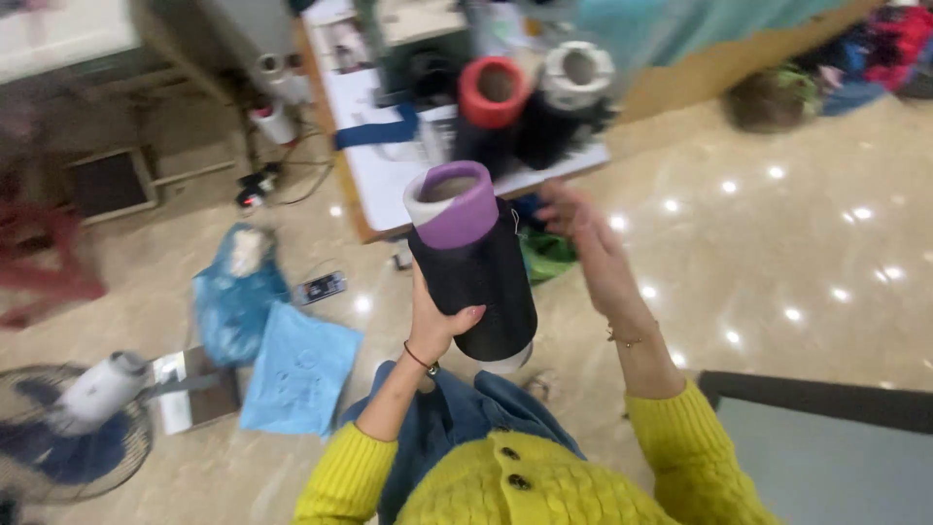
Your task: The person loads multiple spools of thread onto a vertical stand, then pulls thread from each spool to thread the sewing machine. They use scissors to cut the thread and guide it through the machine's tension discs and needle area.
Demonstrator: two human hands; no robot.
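Note:
My left hand (439,319) grips a large spool of black thread (478,274) from below and behind; the spool has a purple and white core end at the top. It is held up, tilted slightly, in front of my chest. My right hand (583,238) hovers just right of the spool's upper part with fingers apart, holding nothing that I can make out. Both arms wear yellow knitted sleeves.
A white table (384,180) ahead carries two more black spools, one with a red core (494,92) and one with a white core (577,76). Blue plastic bags (267,331) and a phone (321,288) lie on the glossy floor at left. A fan (73,428) stands at bottom left.

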